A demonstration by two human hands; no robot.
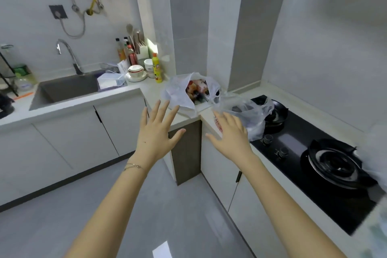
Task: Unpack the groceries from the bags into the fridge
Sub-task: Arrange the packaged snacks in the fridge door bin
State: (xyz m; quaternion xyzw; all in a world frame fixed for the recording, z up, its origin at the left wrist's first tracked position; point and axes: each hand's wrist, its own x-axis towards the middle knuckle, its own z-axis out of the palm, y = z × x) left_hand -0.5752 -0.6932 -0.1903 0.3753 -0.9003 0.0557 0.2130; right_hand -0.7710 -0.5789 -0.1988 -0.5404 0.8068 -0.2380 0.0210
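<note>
A pale L-shaped counter (pixel 134 92) wraps a grey-tiled kitchen corner, with bare grey floor (pixel 146 205) open between its two runs. Both hands are stretched forward, fingers spread wide and holding nothing. The left hand (pixel 156 130) hovers just short of the counter's front edge. The right hand (pixel 230 134) is over the edge of the right-hand run. At 1 o'clock from the left hand, close beyond its fingertips, a white bag (pixel 180 94) sits in the inner corner, its mouth open on coloured packets. At 1 o'clock from the right hand lies a clear bag (pixel 249 113); whether the fingertips touch it I cannot tell. It drapes onto the near burner of the black hob (pixel 314 163). At 10 o'clock, well apart, is the sink (pixel 65 90).
</note>
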